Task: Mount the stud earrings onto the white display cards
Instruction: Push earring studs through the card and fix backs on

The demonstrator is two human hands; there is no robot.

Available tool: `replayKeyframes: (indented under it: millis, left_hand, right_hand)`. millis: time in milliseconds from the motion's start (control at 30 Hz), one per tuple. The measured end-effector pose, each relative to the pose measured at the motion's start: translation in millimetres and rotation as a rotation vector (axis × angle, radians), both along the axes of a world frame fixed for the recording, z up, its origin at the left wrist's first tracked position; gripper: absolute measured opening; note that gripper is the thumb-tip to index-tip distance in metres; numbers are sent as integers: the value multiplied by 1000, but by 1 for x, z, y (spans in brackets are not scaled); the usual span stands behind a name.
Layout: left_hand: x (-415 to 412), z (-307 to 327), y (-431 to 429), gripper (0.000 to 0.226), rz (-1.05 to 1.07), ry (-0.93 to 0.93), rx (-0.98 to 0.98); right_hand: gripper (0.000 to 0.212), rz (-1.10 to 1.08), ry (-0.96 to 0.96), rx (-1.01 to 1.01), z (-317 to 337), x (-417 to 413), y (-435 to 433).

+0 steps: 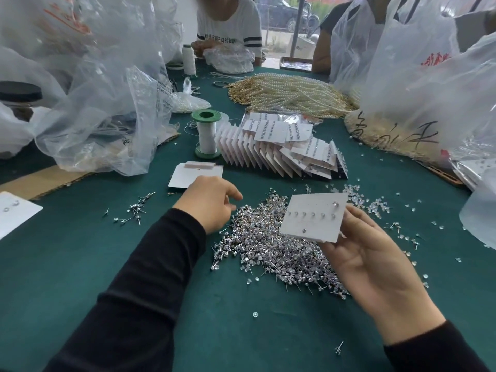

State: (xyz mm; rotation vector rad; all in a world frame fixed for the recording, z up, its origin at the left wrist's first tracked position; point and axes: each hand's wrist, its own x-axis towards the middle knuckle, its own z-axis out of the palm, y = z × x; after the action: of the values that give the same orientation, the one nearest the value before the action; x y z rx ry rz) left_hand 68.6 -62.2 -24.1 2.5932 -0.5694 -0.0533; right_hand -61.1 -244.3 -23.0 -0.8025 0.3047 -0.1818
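A big heap of silver stud earrings lies on the green table. My right hand holds a white display card above the heap, thumb on its right edge; the card carries a row of studs and two more. My left hand hovers at the heap's left edge with fingers curled down onto the studs; whether it pinches one is hidden. A blank white card lies just beyond the left hand.
A stack of filled cards fans out behind the heap, beside a green spool of white thread. Clear earring backs are scattered right. Pearl strands, plastic bags and two seated people ring the table.
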Motion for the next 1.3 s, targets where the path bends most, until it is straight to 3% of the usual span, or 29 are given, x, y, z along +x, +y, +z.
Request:
replayKeyframes:
  millis: [167, 767, 1067, 1233, 1300]
  left_hand:
    - [0, -3, -3, 17, -59, -2, 73]
    - [4, -1, 5, 4, -51, 4, 33]
    - [-1, 6, 6, 11, -52, 35, -192]
    - [-22, 14, -11, 15, -254, 86, -511]
    - [-29, 14, -19, 14, -308, 3, -572]
  right_hand:
    - [12, 12, 62, 28, -2, 0, 1]
    - [20, 71, 74, 59, -2, -2, -1]
    - [20, 89, 72, 87, 2, -5, 0]
    - [30, 109, 69, 128, 3, -4, 2]
    - [28, 99, 59, 157, 4, -4, 2]
